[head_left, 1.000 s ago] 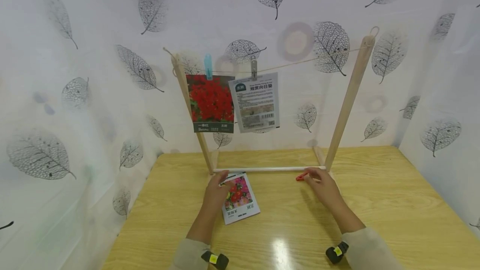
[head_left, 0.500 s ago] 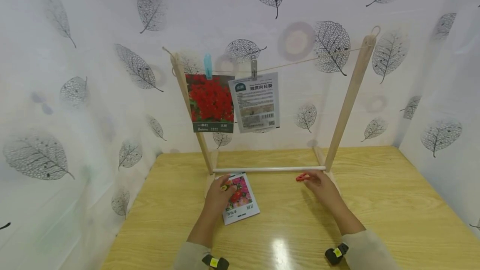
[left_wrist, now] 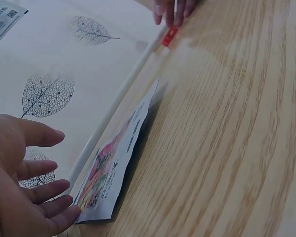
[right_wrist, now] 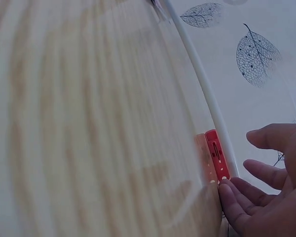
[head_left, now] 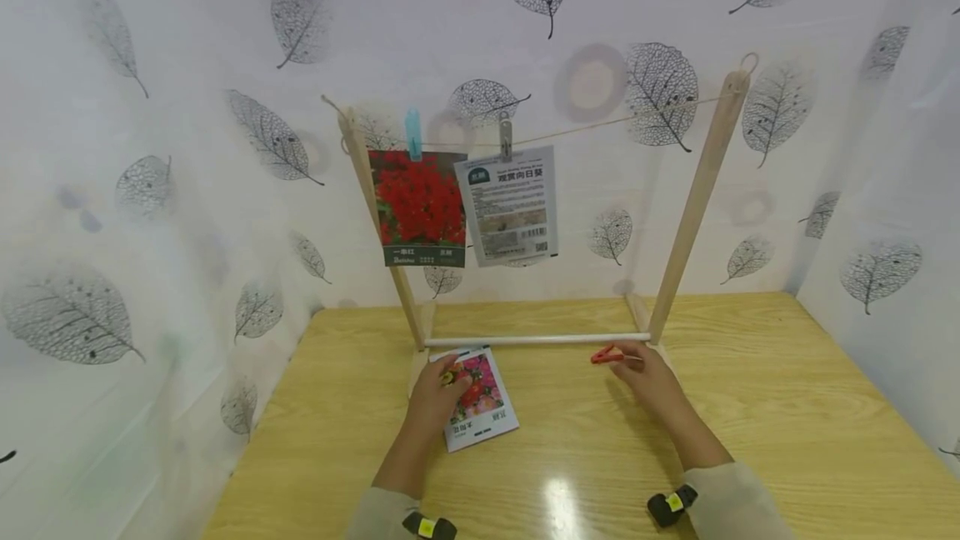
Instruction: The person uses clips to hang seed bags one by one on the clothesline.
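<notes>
Left hand (head_left: 433,397) had fingers spread by the lower-centre seed packet (head_left: 486,408), lightness seeming best; whether right hand (head_left: 649,375) pinched red clothespin (head_left: 606,355) was unclear.

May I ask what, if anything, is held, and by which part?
Nothing seems held: right hand at the red clothespin, left hand at the flower packet, thumbs apart.
</notes>
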`<state>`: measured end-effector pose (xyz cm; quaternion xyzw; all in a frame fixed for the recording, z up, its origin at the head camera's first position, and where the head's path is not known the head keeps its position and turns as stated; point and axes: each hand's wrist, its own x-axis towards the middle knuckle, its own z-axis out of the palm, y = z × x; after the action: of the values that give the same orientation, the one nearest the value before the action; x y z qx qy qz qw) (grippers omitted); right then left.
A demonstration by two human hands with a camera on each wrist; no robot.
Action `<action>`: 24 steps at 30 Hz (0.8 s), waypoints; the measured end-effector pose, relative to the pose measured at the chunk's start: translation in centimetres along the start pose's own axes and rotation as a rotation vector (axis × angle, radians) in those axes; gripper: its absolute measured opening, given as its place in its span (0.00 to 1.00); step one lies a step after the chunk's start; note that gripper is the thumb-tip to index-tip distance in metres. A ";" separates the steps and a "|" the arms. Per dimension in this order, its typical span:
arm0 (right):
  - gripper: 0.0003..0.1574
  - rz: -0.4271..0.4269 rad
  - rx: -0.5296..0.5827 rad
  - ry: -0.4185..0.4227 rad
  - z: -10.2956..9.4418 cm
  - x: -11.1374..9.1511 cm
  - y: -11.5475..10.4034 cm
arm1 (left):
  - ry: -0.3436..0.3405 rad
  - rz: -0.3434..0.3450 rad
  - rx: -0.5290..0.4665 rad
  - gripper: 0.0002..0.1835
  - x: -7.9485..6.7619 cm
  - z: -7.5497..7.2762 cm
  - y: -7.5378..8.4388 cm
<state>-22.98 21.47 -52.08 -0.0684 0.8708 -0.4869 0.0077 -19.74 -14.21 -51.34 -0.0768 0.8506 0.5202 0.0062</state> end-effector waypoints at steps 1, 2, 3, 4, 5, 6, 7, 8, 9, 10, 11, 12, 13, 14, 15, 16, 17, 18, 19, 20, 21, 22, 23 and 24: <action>0.28 0.004 -0.001 -0.001 0.0 0.0 0.0 | 0.002 0.005 0.001 0.30 0.0 0.0 0.0; 0.28 0.005 0.003 -0.005 -0.1 0.1 0.1 | 0.002 0.008 0.000 0.30 0.0 0.0 -0.1; 0.29 0.010 0.006 -0.008 -0.1 0.1 0.1 | 0.004 0.008 0.006 0.30 0.0 0.0 -0.1; 0.29 0.016 0.007 -0.013 -0.1 0.1 0.2 | 0.007 0.006 0.008 0.29 0.0 0.0 -0.1; 0.30 0.024 0.011 -0.020 -0.2 0.0 0.2 | 0.007 -0.001 0.009 0.29 0.0 0.0 -0.1; 0.30 0.033 0.013 -0.028 -0.2 0.0 0.3 | 0.008 -0.007 0.011 0.29 0.0 0.0 -0.1; 0.31 0.047 0.022 -0.034 -0.3 0.0 0.4 | 0.007 -0.012 0.014 0.29 0.0 0.0 -0.1; 0.31 0.057 0.028 -0.040 -0.3 0.0 0.4 | 0.007 -0.024 0.011 0.29 0.1 -0.1 -0.1; 0.31 0.068 0.036 -0.044 -0.3 -0.1 0.5 | 0.007 -0.032 0.011 0.29 0.1 -0.1 -0.1; 0.32 0.076 0.039 -0.050 -0.3 -0.1 0.5 | 0.005 -0.045 0.003 0.29 0.1 -0.2 -0.1; 0.32 0.083 0.045 -0.054 -0.3 -0.1 0.6 | 0.002 -0.051 0.002 0.30 0.1 -0.2 -0.2; 0.32 0.087 0.048 -0.055 -0.3 -0.1 0.6 | 0.000 -0.059 -0.004 0.30 0.1 -0.3 -0.2; 0.33 0.094 0.050 -0.055 -0.3 -0.2 0.6 | -0.001 -0.065 -0.007 0.30 0.2 -0.4 -0.3; 0.33 0.099 0.049 -0.055 -0.3 -0.2 0.7 | -0.003 -0.071 -0.015 0.30 0.2 -0.5 -0.4; 0.32 0.107 0.051 -0.056 -0.3 -0.3 0.7 | -0.008 -0.071 -0.019 0.31 0.2 -0.5 -0.5; 0.32 0.114 0.051 -0.056 -0.3 -0.3 0.6 | -0.010 -0.070 -0.015 0.31 0.2 -0.5 -0.6; 0.32 0.119 0.052 -0.057 -0.3 -0.4 0.6 | -0.012 -0.064 -0.007 0.31 0.2 -0.6 -0.7; 0.32 0.125 0.052 -0.056 -0.3 -0.4 0.6 | -0.012 -0.063 -0.003 0.31 0.2 -0.6 -0.8; 0.32 0.132 0.053 -0.055 -0.3 -0.5 0.5 | -0.012 -0.055 0.010 0.31 0.2 -0.5 -0.9; 0.31 0.136 0.055 -0.054 -0.3 -0.5 0.5 | -0.012 -0.051 0.019 0.31 0.2 -0.5 -0.9; 0.32 0.137 0.057 -0.057 -0.3 -0.5 0.5 | -0.013 -0.042 0.033 0.31 0.2 -0.5 -1.0; 0.32 0.139 0.058 -0.059 -0.3 -0.5 0.4 | -0.008 -0.038 0.047 0.31 0.2 -0.5 -1.0; 0.32 0.138 0.051 -0.060 -0.3 -0.5 0.4 | -0.007 -0.035 0.056 0.31 0.2 -0.5 -1.1; 0.32 0.141 0.047 -0.057 -0.3 -0.5 0.3 | -0.006 -0.031 0.066 0.31 0.2 -0.5 -1.1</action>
<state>-22.56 21.95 -52.25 -0.0203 0.8612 -0.5032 0.0683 -19.76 -15.16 -52.07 -0.0884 0.8658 0.4921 0.0192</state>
